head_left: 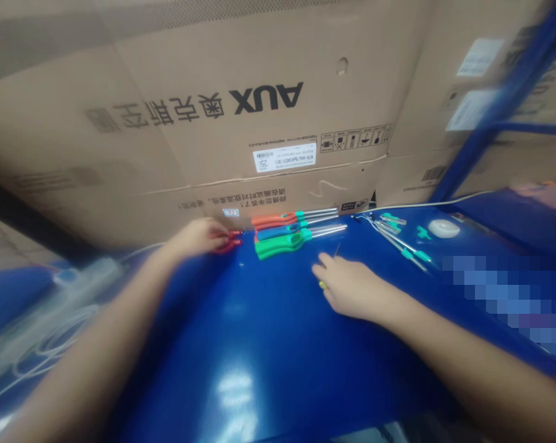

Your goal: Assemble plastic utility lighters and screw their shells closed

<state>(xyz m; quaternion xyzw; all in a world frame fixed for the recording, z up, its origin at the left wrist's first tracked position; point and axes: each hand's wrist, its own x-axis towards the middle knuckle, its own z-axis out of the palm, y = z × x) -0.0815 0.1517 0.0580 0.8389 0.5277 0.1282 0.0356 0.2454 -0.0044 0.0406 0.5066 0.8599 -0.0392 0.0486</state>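
Note:
My left hand [206, 237] is at the back of the blue table, fingers curled over red plastic pieces [234, 242] that look like lighter handles. Beside them, long-nosed lighters lie side by side: an orange lighter [269, 219], a blue lighter [275, 232] and a green lighter [280, 246], metal tubes pointing right. Lower right of these, my right hand [352, 286] is closed around a thin tool, which looks like a small screwdriver. Its yellow end [323, 285] and narrow dark shaft [337, 249] show; the rest is hidden in the fingers.
Loose metal tubes with teal parts [400, 240] and a white computer mouse [444, 229] lie at the back right. A large cardboard box [190, 147] walls the back. White cables [51, 338] and a power strip [93, 277] lie left. A blue metal post [490, 117] rises right.

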